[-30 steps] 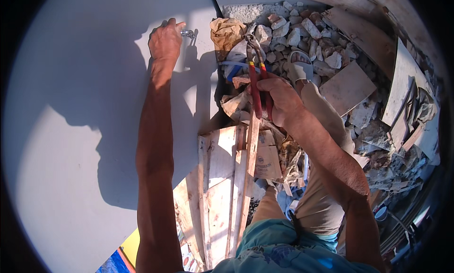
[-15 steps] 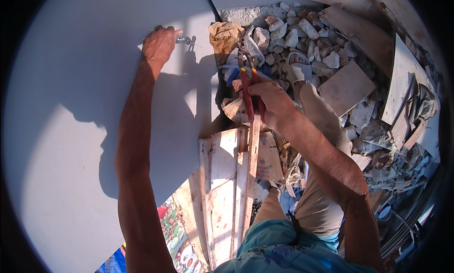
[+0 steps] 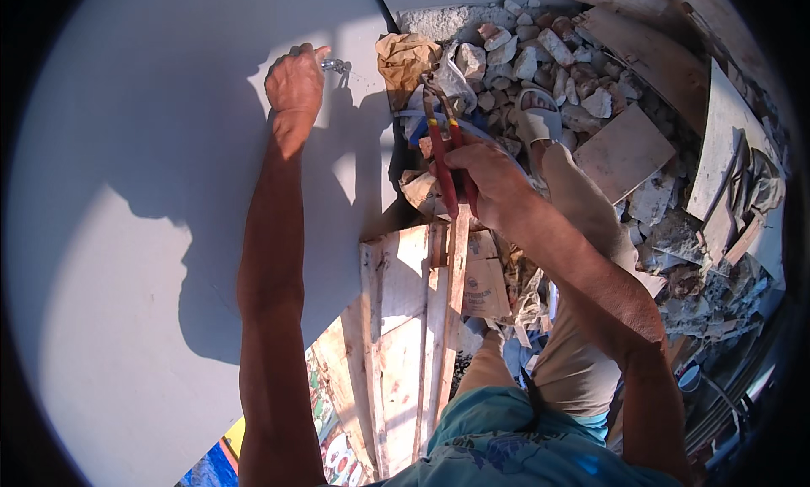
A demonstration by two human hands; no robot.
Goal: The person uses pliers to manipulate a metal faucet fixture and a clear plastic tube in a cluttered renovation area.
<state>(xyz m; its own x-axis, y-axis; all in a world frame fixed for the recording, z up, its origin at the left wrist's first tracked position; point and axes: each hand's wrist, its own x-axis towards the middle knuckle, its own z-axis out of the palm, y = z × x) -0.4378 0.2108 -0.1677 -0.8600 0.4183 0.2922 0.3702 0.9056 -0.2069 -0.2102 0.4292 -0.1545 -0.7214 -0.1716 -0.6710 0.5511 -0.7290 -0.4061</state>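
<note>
Big pale grey surface [image 3: 110, 276] fills the left side, mostly in shadow, head-shaped outline cast on it. Rubble pile [image 3: 525, 65] to the right: broken stone, brick bits, scrap. Person in a teal shirt [image 3: 498, 445] and tan trousers, one pale shoe [image 3: 538, 124] down among the stones. Wooden planks [image 3: 401, 360] run lengthwise between the grey surface and the person's legs, sunlit. White board [image 3: 717, 149] lies at far right, dark strips on it. Squarish slab [image 3: 624, 152] sits on the rubble, just right of the shoe.

Pincers [image 3: 442, 166], red handles with yellow bands, are up over the rubble edge, head pointing away from the person. Head overlaps the crumpled brown paper [image 3: 407, 58] from here; can't tell if they touch. Printed paper sack [image 3: 485, 289] below, beside the planks.

Right hand [image 3: 496, 179]: wrapped round the pincer handles, handles a bit apart. Left hand [image 3: 295, 80]: arm stretched out over the grey surface, fingers curled in around a shiny metal fitting [image 3: 337, 66]. Fitting's end pokes out on the right; rest hidden by the hand.
</note>
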